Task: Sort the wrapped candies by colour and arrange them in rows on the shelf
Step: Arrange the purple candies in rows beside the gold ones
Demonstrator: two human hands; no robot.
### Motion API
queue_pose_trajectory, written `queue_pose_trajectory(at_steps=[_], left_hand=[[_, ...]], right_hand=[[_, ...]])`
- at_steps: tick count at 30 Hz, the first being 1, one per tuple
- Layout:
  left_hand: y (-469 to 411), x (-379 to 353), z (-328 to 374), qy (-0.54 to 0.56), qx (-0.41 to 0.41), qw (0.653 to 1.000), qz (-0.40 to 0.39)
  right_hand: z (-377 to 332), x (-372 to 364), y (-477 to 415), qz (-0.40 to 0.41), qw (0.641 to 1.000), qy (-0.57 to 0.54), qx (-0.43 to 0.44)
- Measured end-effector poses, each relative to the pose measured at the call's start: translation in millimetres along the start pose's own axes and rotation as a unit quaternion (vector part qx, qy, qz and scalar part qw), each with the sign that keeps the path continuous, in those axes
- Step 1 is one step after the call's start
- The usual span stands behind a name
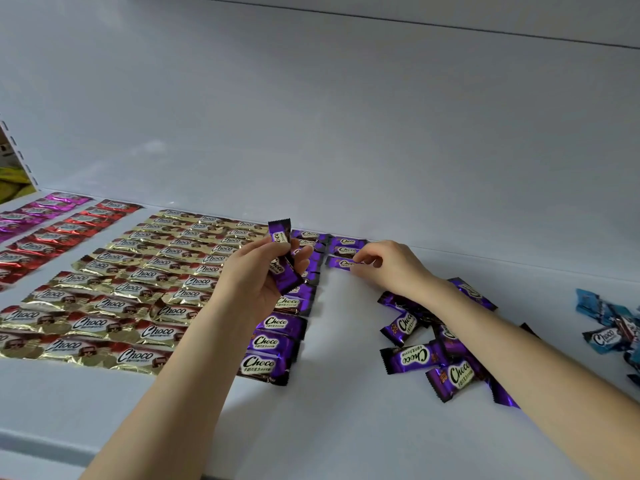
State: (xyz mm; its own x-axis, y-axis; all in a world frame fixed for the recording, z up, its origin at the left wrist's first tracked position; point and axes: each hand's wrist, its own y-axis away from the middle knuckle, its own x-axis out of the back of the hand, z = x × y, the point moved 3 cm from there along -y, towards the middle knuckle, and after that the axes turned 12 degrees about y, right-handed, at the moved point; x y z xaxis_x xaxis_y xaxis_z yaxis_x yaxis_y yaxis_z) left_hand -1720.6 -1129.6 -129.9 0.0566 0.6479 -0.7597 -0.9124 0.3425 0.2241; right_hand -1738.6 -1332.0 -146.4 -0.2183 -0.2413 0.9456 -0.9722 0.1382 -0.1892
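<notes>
Shelf (339,431), white, seen from the near edge.

- Sorted so far, left to right: magenta rows (38,209), red rows (55,237), a broad gold block (117,299), then one full purple column (277,341) running from the back wall toward the near edge.
- A second purple column (347,241) is started just right of it, against the back wall: two pieces laid, a third going down.
- Right hand (394,268): fingertips pinch the right end of that third purple candy (337,262). The candy lies flat on the shelf, long axis left-right, extending left from the fingers and sitting just nearer than the two above it.
- Left hand (259,278): curled round a small stock of held purple candies (286,273), at least two, one standing up out of the fingers at a tilt. It hovers over the far part of the first column, just left of the new one.
- Loose purple pile (429,355) lies near-right, under the right forearm, pieces at all angles. Blue pile (606,327) at the far right edge, unsorted.

Judgement: the next open slot is directly on the near side of the candy now being set. The left hand's stock is closest to it; each piece needs turning to lie left-right, label up, to match. The right hand is the nearer one for the loose pile.
</notes>
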Motion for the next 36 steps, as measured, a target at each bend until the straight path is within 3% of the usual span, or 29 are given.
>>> queue_pose_trajectory(at_steps=[24,28,30,32,36], left_hand=[[9,-4,2,-0.010,-0.014,1.000,0.009],[9,-5,1,-0.071,-0.027,0.997,-0.014],[9,-6,0,-0.107,-0.039,0.993,-0.021],[9,-8,-2,-0.124,-0.044,0.991,-0.031],[11,-11,-5,-0.125,-0.038,0.990,-0.055]], right_hand=[[6,-7,-5,-0.006,0.998,-0.057,-0.035],[3,10,-5,0.058,0.990,-0.120,-0.053],[-10,29,-2,0.093,0.971,-0.217,-0.035],[-28,44,4,0.062,0.949,-0.308,-0.004],[-54,50,13,-0.028,0.944,-0.322,0.061]])
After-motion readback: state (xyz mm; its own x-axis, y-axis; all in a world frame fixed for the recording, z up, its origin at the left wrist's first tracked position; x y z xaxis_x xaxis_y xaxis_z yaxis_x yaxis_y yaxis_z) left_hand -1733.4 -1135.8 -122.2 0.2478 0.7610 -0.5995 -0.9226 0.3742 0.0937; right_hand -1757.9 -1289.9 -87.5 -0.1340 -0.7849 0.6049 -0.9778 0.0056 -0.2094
